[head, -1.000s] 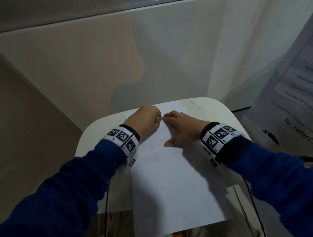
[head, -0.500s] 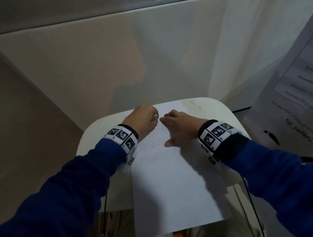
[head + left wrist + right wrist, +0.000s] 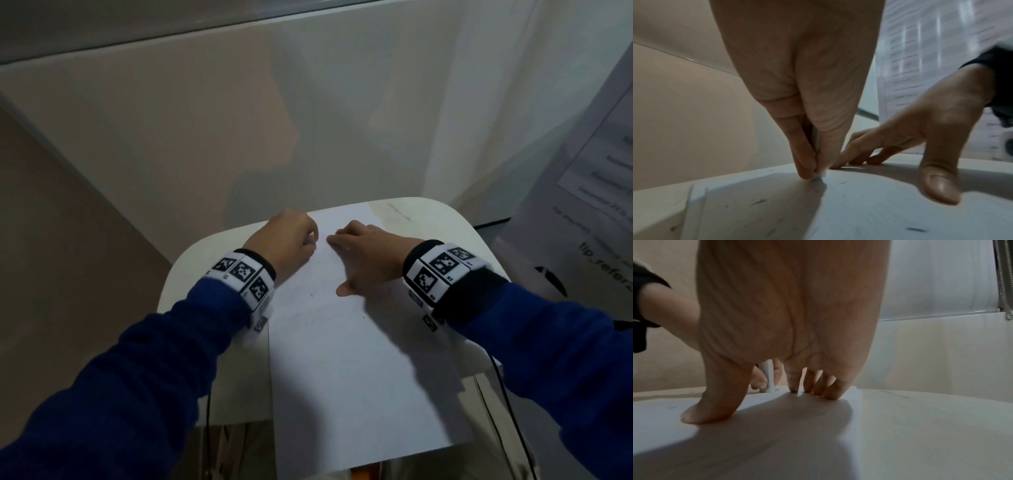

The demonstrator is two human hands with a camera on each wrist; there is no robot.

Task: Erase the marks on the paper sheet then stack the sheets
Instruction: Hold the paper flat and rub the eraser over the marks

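White eraser (image 3: 816, 147) pinched upright in my left hand (image 3: 289, 240), its tip rubbing the far end of the paper sheet (image 3: 346, 370) on the table (image 3: 191, 274), while my right hand (image 3: 366, 250) spreads flat just beside it, pinning the sheet against sliding.

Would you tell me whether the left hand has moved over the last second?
Yes: the left hand slid slightly left across the paper sheet, away from its right edge.
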